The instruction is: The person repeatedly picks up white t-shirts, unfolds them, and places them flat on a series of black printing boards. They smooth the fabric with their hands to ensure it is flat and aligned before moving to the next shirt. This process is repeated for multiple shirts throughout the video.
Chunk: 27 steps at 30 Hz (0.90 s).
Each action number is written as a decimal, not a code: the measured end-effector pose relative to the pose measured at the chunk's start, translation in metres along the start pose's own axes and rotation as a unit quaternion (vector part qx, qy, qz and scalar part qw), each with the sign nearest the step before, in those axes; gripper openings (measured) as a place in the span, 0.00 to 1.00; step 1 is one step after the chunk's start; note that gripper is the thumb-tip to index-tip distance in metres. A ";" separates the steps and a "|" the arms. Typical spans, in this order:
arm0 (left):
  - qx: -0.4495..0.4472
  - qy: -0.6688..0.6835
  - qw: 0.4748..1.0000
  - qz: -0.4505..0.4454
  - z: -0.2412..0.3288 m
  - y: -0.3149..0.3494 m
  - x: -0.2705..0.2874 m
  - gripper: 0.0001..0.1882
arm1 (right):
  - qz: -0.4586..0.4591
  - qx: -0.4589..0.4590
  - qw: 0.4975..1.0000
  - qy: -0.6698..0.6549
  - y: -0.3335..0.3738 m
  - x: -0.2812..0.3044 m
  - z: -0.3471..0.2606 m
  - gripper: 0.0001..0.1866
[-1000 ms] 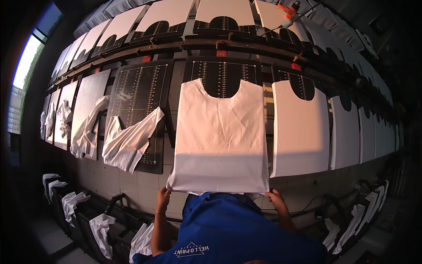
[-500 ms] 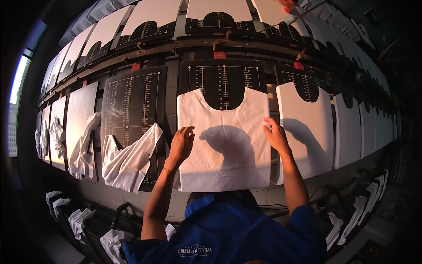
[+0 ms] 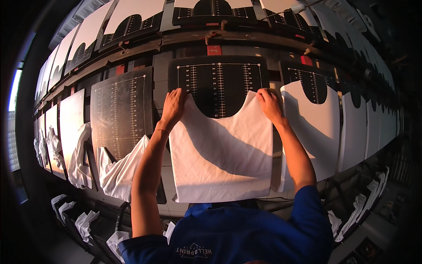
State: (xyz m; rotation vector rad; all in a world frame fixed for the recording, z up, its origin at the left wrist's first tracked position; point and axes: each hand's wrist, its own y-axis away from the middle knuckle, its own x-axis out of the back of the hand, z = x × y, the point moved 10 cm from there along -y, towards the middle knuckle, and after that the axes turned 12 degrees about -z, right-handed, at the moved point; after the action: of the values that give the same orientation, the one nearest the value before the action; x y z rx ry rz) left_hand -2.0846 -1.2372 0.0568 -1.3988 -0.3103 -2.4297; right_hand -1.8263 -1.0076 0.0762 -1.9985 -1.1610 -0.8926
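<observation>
A white fabric piece (image 3: 220, 167) with a deep rounded neck cut-out covers the lower part of a black board (image 3: 215, 79) marked with white scales. At the piece's upper left corner, my left hand (image 3: 174, 105) is closed on the cloth, fingers curled over the shoulder edge. My right hand (image 3: 271, 105) pinches the upper right corner in the same way. Both corners lie near the board's side edges, and the cloth looks fairly smooth, with slight creases and shadows from my arms across it.
To the left, another scaled board (image 3: 116, 110) carries a crumpled white cloth (image 3: 123, 169). A white-covered board (image 3: 314, 136) stands on the right. Beyond runs a dark rail (image 3: 184, 37), with more covered boards behind it. White cloths (image 3: 86, 226) hang low at the left.
Both hands have moved up from the sides of the cloth to its shoulder corners and closed on them. The view has shifted slightly.
</observation>
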 end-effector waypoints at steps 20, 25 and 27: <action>0.000 -0.073 0.996 -0.055 -0.022 -0.063 -0.002 0.11 | -0.009 -0.001 1.000 -0.005 -0.050 -0.010 0.040 0.06; -0.004 -0.114 0.992 -0.047 -0.023 -0.064 -0.004 0.12 | -0.035 -0.007 0.999 0.010 -0.054 -0.010 0.034 0.08; 0.000 -0.117 0.992 -0.042 -0.021 -0.063 -0.004 0.14 | -0.064 -0.045 0.997 0.022 -0.054 -0.012 0.038 0.10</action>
State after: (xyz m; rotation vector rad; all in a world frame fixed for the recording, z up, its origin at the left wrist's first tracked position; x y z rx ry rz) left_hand -2.1232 -1.1854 0.0409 -1.7060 -0.4335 -2.3314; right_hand -1.8708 -0.9611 0.0559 -1.9815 -1.2559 -1.0659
